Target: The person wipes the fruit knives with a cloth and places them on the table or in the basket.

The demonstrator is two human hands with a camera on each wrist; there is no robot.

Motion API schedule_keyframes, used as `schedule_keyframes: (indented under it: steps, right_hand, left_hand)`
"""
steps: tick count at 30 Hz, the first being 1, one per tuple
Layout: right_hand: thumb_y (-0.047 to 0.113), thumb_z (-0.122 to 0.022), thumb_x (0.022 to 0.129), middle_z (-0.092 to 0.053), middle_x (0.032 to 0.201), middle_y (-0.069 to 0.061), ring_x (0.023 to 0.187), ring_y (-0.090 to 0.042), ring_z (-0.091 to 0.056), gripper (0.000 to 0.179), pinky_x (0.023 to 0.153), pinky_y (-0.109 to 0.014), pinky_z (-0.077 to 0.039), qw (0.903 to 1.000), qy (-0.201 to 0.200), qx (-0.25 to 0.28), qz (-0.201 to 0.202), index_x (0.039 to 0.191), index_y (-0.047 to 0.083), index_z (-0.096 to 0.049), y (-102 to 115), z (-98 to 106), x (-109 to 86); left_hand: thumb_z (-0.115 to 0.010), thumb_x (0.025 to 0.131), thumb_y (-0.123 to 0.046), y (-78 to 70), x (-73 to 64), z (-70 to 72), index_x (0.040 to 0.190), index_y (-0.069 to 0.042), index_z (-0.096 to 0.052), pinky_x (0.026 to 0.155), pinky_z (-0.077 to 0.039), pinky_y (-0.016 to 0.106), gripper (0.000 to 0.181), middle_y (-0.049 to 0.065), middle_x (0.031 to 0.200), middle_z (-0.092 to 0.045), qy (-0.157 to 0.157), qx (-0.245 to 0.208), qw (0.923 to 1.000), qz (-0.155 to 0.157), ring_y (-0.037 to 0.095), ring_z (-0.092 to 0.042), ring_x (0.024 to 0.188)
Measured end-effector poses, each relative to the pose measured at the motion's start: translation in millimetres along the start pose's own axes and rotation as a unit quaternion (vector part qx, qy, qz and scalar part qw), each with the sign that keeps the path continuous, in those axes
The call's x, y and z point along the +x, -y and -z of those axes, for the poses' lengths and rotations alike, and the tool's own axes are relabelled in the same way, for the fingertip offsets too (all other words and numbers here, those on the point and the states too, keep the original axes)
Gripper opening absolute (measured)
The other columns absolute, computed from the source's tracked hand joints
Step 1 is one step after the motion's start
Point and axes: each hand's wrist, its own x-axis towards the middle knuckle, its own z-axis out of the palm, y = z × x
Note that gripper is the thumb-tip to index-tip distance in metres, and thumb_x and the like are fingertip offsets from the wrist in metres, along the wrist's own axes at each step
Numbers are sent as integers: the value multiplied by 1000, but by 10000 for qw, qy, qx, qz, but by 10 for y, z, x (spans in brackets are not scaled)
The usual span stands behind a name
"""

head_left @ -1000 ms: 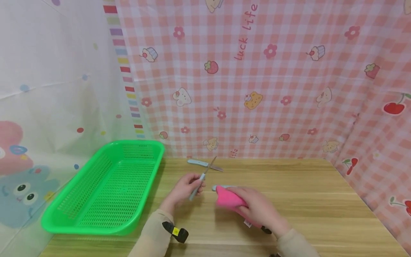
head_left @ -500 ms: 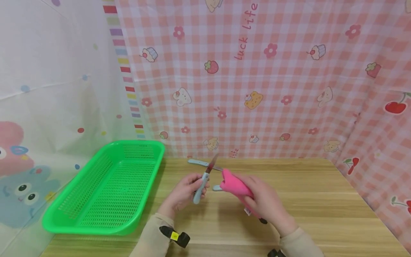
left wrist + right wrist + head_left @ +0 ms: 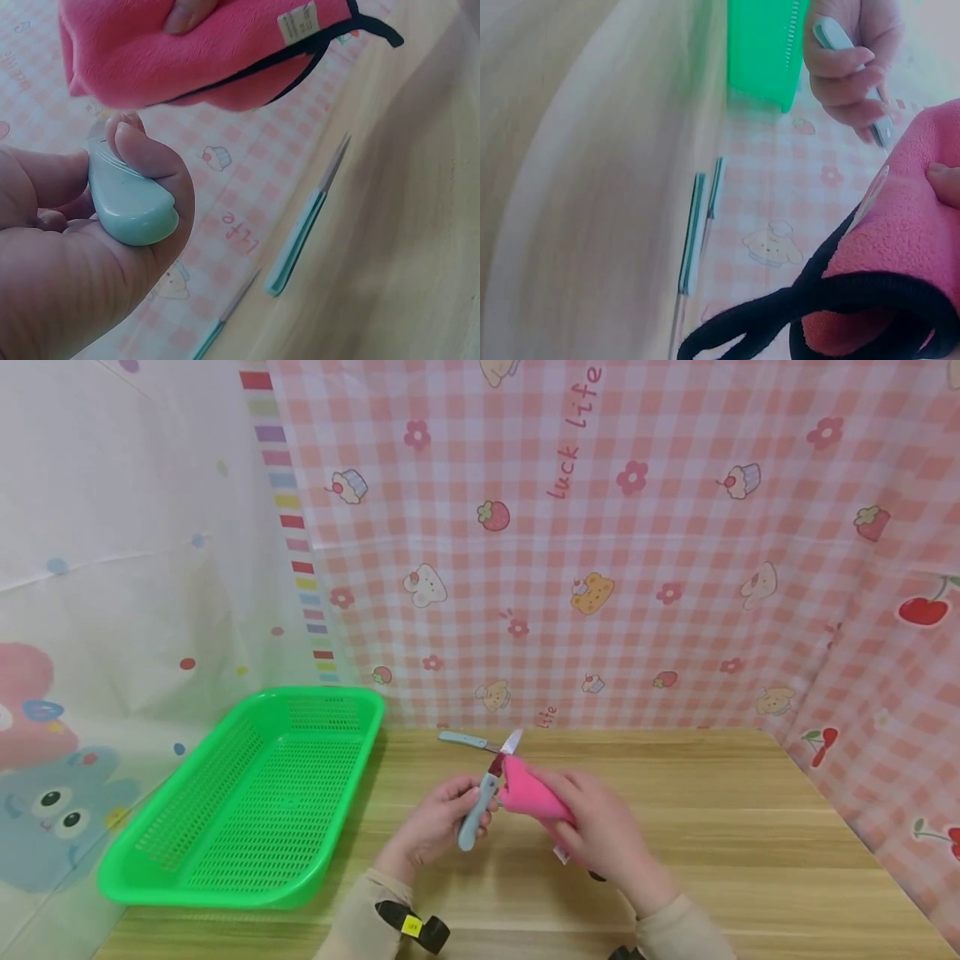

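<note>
My left hand (image 3: pixel 431 827) grips a small knife by its light blue handle (image 3: pixel 477 814), blade pointing up and away. Against that blade lies a pink cloth (image 3: pixel 528 792), which my right hand (image 3: pixel 606 828) holds bunched. Black edging, a black loop and a white label (image 3: pixel 298 24) show on the cloth in the left wrist view. On the table lie two more knives with the same handles. The back knife (image 3: pixel 461 740) shows in the head view, partly behind the held blade. The nearer knife (image 3: pixel 298 240) appears in the left wrist view, while the cloth and hands mostly hide it from the head camera.
To the left stands a green plastic basket (image 3: pixel 330 852) with slotted walls. The wooden table (image 3: pixel 750 843) ends at a pink checked curtain (image 3: pixel 660 560) behind it. A white printed curtain (image 3: pixel 187 610) hangs on the left side.
The cloth came up off the table area, then moved left onto the held knife's blade. The left hand turned the knife and shifted slightly right. The basket has not moved.
</note>
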Motion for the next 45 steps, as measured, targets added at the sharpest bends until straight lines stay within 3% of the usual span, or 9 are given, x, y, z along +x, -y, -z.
schedule_keyframes:
  steps: [9, 23, 30, 34, 45]
  right_hand:
    - [13, -82, 79, -65, 105, -4, 92, -21, -62, 65, 69, -40, -55, 9996, -243, -75, 155, 138, 26, -58, 74, -105, 34]
    - [-2, -76, 74, -64, 102, -7, 89, -25, -62, 67, 65, -40, -53, 9982, -526, -226, 183, 132, 28, -62, 67, -207, 50]
    - [-6, -75, 71, -64, 103, -10, 89, -27, -62, 68, 62, -39, -52, 9977, -628, -265, -29, 130, 27, -64, 46, -227, 50]
    - [-4, -77, 73, -65, 103, -12, 86, -29, -62, 65, 64, -40, -53, 9972, -647, -340, -177, 129, 26, -65, 21, -211, 76]
    - [-1, -81, 75, -64, 105, -14, 88, -31, -61, 63, 64, -40, -52, 9953, -427, -535, -690, 129, 28, -65, -75, -95, 151]
  left_hand:
    - [-35, 108, -9, 43, 2, -65, 105, -7, -55, 64, -50, 25, 20, 5, 84, -56, 117, 28, 9999, -115, 12, -55, 69]
    - [-39, 107, -10, 108, 16, -62, 113, 0, -57, 61, -49, 24, 21, 3, 77, -57, -2, 209, 9994, -289, 10, -54, 65]
    - [-39, 107, -10, 89, 11, -91, 110, -8, -62, 60, -49, 23, 24, 3, 80, -59, 6, 88, 9995, -305, 10, -55, 65]
    - [-39, 107, -11, 110, 21, -89, 114, -3, -60, 60, -49, 22, 24, 4, 88, -61, 14, 98, 9996, -252, 9, -55, 68]
    - [-37, 108, -10, 153, 41, -102, 130, 15, -46, 60, -48, 21, 35, 5, 90, -62, -23, 3, 9999, -164, 9, -55, 70]
